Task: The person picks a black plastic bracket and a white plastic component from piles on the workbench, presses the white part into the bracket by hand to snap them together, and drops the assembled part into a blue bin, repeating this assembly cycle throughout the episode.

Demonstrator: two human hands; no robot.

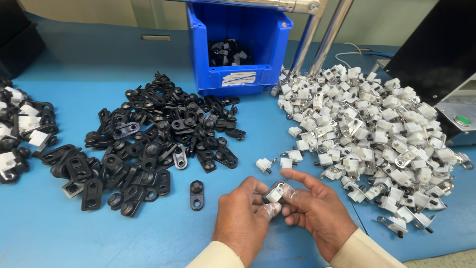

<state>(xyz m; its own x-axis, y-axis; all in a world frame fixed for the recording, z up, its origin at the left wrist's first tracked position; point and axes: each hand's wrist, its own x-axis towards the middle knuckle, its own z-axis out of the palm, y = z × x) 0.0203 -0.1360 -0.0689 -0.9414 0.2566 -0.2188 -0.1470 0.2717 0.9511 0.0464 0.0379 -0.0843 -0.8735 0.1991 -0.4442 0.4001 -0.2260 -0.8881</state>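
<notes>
Both the left hand (243, 216) and right hand (317, 208) pinch one small white-and-black clip assembly (274, 191) between their fingers, best pressed squarely, with the black pile (153, 144) left and white pile (377, 129) right.

The only camera sits on my head and looks steeply down and forward over the blue worktop (148, 238). It is close: my left hand (241, 218) and right hand (312, 211) fill the lower middle, and the blue bin (238, 44) stands at the far edge.
</notes>
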